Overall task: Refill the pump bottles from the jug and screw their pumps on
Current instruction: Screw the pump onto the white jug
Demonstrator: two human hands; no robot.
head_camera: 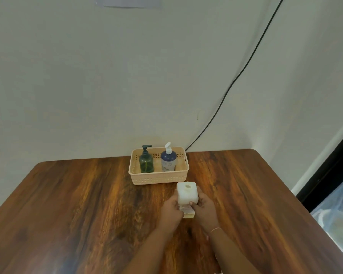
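**White, square-shouldered plastic jug (187, 191) gripped by both hands at the near middle of the counter**

The jug stands upright on the dark brown wood-grain counter (87, 194), just near of the basket, and its round mouth faces up with no cap on it. The left hand (171, 209) wraps the jug's left side and the right hand (203, 206) wraps its right side. The fingers of both are curled round the body, grasping it below the shoulder. A thin pale bracelet (215, 229) circles the right wrist.

Farther back, against the wall, sits a peach-coloured perforated plastic basket (158, 177). Two pump bottles stand upright inside it. A dark green translucent bottle with a dark pump (146, 164) is on the left. A blue and white bottle with a white pump (168, 162) is on the right. Both have their pumps in place, and the two bottles stand near each other without touching.

A black cable (236, 80) runs down the pale wall from the upper right to the far edge of the counter, just right of the basket.
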